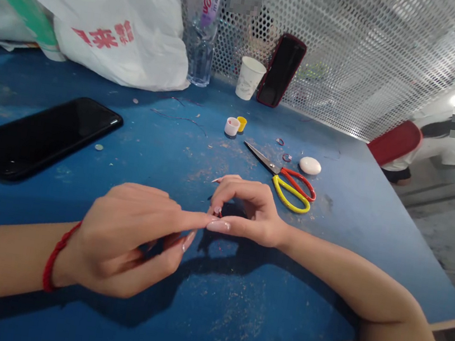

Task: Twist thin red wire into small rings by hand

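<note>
Head view, hands: left hand (125, 238) and right hand (247, 210) meet fingertip to fingertip above the blue table (233, 307).
Fingers: both pinched nearly closed on a tiny reddish bit (217, 211); what it is, cannot tell.
Beyond: scissors (287, 182), white oval (310, 166), two caps (235, 126).
Left: phone (37, 135).
Back: cup (249, 77), bottle (203, 26), bag (106, 12).

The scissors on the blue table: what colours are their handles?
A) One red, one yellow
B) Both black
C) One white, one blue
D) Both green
A: the scissors lie just beyond the right hand, showing one red loop and one yellow loop.
</note>
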`<state>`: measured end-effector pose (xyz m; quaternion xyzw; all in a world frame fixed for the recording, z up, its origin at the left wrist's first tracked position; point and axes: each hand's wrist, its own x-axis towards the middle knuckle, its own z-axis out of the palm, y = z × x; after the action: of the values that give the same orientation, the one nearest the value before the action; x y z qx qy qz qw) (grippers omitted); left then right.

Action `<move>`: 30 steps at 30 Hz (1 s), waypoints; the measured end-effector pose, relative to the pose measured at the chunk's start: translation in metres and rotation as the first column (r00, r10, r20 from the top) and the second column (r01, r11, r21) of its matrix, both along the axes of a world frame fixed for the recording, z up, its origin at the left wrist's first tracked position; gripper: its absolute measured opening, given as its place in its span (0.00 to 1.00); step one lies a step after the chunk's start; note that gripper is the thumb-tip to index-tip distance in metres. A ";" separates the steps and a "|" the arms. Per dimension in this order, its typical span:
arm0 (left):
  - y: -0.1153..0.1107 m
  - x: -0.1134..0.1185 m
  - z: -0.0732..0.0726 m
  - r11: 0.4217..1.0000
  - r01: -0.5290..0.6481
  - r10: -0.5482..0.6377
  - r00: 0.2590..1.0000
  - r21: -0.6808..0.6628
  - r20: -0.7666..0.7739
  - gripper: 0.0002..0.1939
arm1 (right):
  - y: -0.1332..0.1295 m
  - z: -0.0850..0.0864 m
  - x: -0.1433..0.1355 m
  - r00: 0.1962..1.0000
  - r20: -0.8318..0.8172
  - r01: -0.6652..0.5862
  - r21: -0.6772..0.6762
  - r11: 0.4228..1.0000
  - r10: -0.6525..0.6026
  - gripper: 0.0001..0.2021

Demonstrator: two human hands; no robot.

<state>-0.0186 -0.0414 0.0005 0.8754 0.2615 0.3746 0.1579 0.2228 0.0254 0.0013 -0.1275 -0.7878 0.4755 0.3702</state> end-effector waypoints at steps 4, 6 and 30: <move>0.002 0.003 0.002 0.994 -0.104 0.108 0.980 -0.032 0.165 0.21 | 0.000 0.000 -0.002 0.999 0.036 0.004 -0.295 0.955 0.007 0.16; 0.006 0.009 0.002 0.991 -0.135 0.126 0.960 0.021 0.251 0.23 | -0.001 0.002 -0.003 0.998 0.035 -0.022 -0.453 0.891 0.042 0.16; 0.023 0.017 0.001 0.946 -0.138 0.217 0.942 -0.292 0.257 0.12 | -0.003 0.004 -0.008 0.994 0.106 0.036 -0.482 0.875 0.017 0.27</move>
<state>-0.0014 -0.0182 0.0013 0.7549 0.3632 0.4706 0.2770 0.2147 0.0225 0.0057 -0.2450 -0.6621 0.6478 0.2863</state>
